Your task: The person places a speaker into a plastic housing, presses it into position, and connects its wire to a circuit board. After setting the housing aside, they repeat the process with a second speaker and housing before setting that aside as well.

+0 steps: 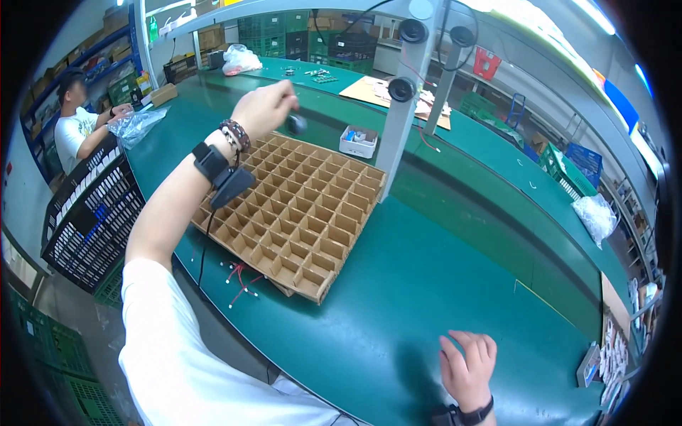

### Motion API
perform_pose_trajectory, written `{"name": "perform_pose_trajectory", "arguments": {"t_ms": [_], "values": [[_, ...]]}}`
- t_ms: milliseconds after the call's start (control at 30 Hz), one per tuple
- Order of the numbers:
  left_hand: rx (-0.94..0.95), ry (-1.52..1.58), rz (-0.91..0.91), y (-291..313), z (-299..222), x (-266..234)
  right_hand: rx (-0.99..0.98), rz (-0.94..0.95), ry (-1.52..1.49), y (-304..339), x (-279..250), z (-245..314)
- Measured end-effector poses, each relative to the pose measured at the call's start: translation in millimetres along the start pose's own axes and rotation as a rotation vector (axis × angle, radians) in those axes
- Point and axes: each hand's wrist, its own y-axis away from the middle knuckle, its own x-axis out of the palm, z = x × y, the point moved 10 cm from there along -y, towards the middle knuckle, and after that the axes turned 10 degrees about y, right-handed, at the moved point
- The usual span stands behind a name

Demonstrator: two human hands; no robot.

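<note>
My left hand (264, 110) is over the far edge of a cardboard divider grid (312, 234), its fingers bent down in a pinch. Just under the fingertips is a small dark round part (295, 126), blurred by motion. Whether a thin wire joins it to the fingers cannot be made out. The grid's visible compartments look bare, and my left forearm hides some of its left side. Above the green table (398, 298), at the near right, my right hand (469, 366) has loosely bent fingers apart and nothing in them.
Red wires with white plugs (240, 277) lie by the grid's near left edge. A white box (358, 142) with small parts stands beside a grey post (403, 121) bearing round black units. A conveyor belt (462, 213) runs behind. A co-worker (78, 128) handles a plastic bag at far left.
</note>
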Motion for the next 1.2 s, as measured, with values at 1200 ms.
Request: {"name": "perform_pose_trajectory", "arguments": {"t_ms": [1200], "values": [[0.123,-0.527,0.208,-44,-131,352,0.860,-0.346,-1.962,73,141,-157]]}}
